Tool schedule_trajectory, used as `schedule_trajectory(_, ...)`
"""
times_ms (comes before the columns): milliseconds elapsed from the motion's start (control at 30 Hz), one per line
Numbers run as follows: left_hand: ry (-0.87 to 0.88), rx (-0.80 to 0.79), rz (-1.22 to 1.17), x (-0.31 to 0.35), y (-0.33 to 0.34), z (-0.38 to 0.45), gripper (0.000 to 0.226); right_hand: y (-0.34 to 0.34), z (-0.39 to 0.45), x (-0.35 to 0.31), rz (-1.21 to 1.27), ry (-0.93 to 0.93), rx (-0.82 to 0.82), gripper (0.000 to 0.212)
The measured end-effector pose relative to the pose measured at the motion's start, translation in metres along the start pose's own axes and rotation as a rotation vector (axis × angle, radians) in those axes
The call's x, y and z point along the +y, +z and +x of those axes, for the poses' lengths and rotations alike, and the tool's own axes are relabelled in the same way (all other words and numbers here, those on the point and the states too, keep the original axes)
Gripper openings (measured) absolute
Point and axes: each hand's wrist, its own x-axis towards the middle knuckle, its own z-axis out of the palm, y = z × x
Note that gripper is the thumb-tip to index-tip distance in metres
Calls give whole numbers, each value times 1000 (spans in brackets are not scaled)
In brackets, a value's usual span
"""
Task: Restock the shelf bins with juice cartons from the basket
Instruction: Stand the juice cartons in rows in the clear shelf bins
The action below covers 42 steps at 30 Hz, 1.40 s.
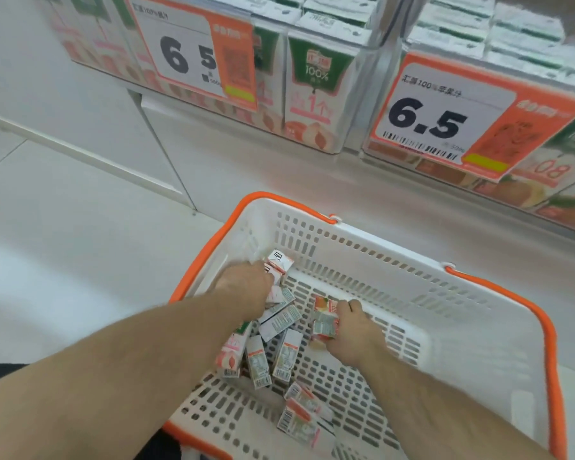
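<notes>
Both hands in white slotted plastic basket with orange rim (478, 327) | left hand (246, 283) curled round small pink-white juice carton (278, 262) at far-left wall — right hand (349, 330) grips orange-red carton (324, 318) mid-floor (long axis pointing shelfward)

1. Both forearms bare, reaching forward and down from the lower edge of view, converging slightly.
2. Left hand (246, 283) extended farther forward, back of hand up, fingers curled downward out of sight; whether they grip anything cannot be told.
3. Left forearm runs diagonally from lower left, wrist roughly straight.
4. Right hand (352, 330) set nearer and to the right, knuckles up, fingers and thumb curled round a small carton (324, 322).
5. Right forearm enters from lower right, angled inward toward the left hand.
6. Hands near each other, not touching.
</notes>
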Motion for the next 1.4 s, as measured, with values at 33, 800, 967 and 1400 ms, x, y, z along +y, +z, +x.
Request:
schedule_trajectory(33,-22,-20,-121,-3,-3,-3,45,1,-4,2,21,6,0,62)
schedule_trajectory(800,-401,-417,-2018,-1,-30,-23,32,19,-18,9,609,191,-118,92)
schedule_trajectory(967,-253,-266,-1994,-1,-71,-40,20,-47,-45,15,843,58,-229,71)
schedule_trajectory(1400,49,-251,-1383,-7,-195,-138,48,-250,-197,3,384,-355,-212,76)
